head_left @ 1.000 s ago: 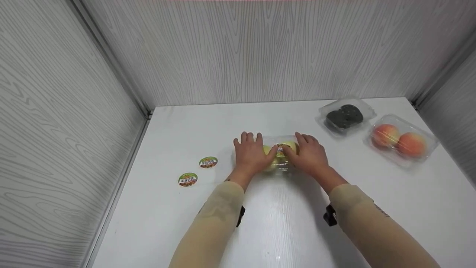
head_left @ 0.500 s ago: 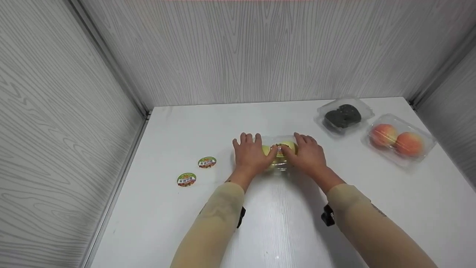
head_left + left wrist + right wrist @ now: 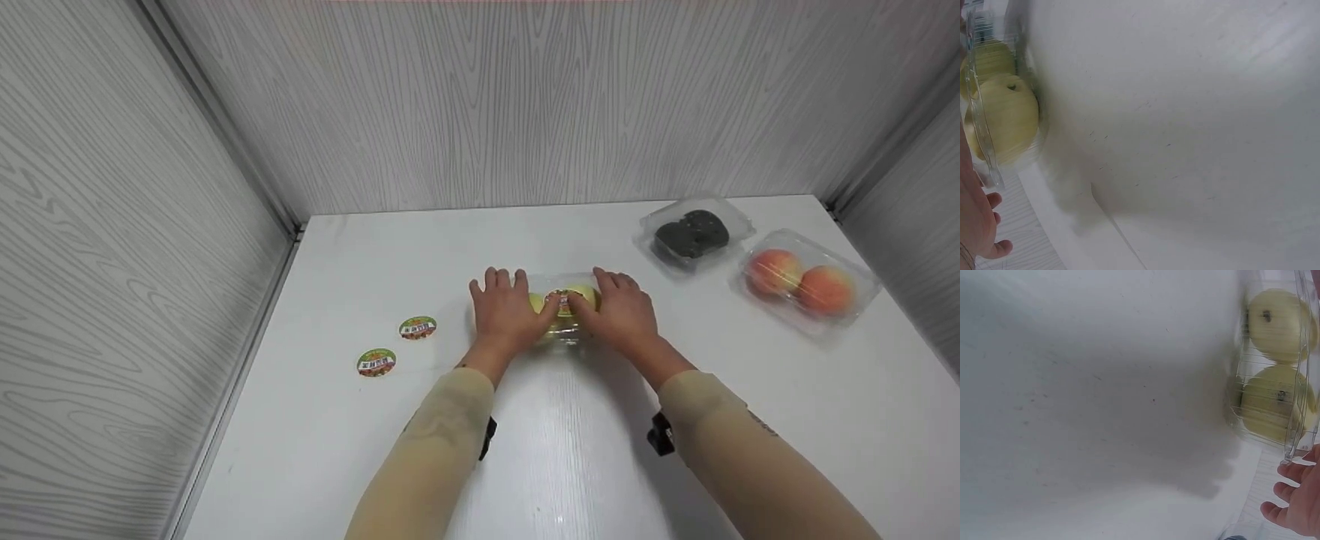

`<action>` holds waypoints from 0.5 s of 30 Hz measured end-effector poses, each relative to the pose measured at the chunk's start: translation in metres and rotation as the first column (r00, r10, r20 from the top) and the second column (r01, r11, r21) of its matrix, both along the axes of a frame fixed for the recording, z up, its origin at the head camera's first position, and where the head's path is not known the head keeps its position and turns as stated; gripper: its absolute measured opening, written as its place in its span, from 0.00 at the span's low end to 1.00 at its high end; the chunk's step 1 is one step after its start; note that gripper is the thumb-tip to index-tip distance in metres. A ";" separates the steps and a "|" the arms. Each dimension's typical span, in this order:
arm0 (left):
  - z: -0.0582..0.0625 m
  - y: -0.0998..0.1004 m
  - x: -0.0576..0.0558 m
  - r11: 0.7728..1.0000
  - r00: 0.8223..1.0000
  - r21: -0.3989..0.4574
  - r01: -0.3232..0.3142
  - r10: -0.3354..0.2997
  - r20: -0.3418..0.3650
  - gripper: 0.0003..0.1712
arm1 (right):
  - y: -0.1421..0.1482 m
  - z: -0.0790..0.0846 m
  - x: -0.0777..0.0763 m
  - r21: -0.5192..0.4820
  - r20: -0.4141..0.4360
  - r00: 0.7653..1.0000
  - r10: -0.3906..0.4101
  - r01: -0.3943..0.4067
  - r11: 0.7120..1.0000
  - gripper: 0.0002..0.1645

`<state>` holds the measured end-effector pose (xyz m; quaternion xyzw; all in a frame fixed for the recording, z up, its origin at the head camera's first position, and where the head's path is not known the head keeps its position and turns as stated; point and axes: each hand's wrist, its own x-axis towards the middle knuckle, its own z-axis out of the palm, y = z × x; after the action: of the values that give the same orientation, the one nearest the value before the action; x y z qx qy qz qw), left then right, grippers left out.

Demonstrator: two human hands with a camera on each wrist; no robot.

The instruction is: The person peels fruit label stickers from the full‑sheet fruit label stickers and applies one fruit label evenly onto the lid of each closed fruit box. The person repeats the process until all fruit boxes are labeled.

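Observation:
A clear plastic fruit box (image 3: 568,339) lies on the table under both hands, holding two pale yellow fruits (image 3: 1276,326). A round printed sticker (image 3: 563,304) is on its lid, with both thumb tips pressing at its edges. My left hand (image 3: 505,312) lies over the box's left end, fingers extended toward the far side. At the right end, my right hand (image 3: 621,312) lies the same way. In the right wrist view, the loosely spread fingers (image 3: 1283,492) reach past the box's rim. The left wrist view shows the left fingers beyond the box too.
Two more round stickers, an upper one (image 3: 418,328) and a lower one (image 3: 376,363), lie on the table to the left. At the back right stand a clear box (image 3: 739,217) with dark fruit and another box (image 3: 862,289) with two red-orange fruits. Panels enclose the table.
The view shifts very slightly. Both hands stay on the fruit box with the thumbs at the sticker, and nothing else has visibly moved.

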<state>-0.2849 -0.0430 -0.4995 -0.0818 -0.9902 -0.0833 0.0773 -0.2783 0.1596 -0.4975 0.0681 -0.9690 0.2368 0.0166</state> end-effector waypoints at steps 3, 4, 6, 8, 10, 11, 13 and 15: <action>0.001 0.000 0.001 1.000 1.000 -0.001 0.001 -0.001 0.001 0.50 | 0.001 -0.002 -0.001 0.008 0.003 1.000 0.001 -0.001 1.000 0.49; 0.001 0.000 0.001 1.000 1.000 -0.003 0.001 -0.001 0.000 0.50 | 0.001 -0.002 -0.001 0.012 0.004 1.000 0.000 0.000 1.000 0.49; 0.001 0.000 0.002 1.000 1.000 -0.008 0.003 -0.003 -0.001 0.50 | 0.001 -0.004 -0.001 0.023 0.002 1.000 0.000 0.000 1.000 0.49; 0.002 0.000 0.002 1.000 1.000 -0.010 0.002 -0.002 0.003 0.50 | 0.002 -0.004 -0.001 0.026 -0.005 1.000 -0.001 0.001 1.000 0.48; 0.002 0.000 0.002 1.000 1.000 -0.012 -0.001 0.001 0.005 0.50 | 0.002 -0.005 -0.002 0.025 -0.012 1.000 -0.002 0.002 1.000 0.47; 0.002 0.000 0.002 1.000 1.000 -0.013 -0.002 0.002 0.006 0.49 | 0.002 -0.005 -0.002 0.024 -0.012 1.000 -0.003 0.003 1.000 0.47; 0.002 0.000 0.002 1.000 1.000 -0.015 -0.005 0.005 0.010 0.49 | 0.003 -0.005 -0.002 0.023 -0.009 1.000 -0.005 0.005 1.000 0.47; 0.002 0.000 0.002 1.000 1.000 -0.019 -0.007 0.008 0.017 0.49 | 0.003 -0.005 -0.002 0.024 -0.004 1.000 -0.008 0.008 1.000 0.47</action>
<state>-0.2829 -0.0427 -0.4971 -0.0780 -0.9918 -0.0744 0.0684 -0.2803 0.1623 -0.5022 0.0648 -0.9721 0.2247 0.0186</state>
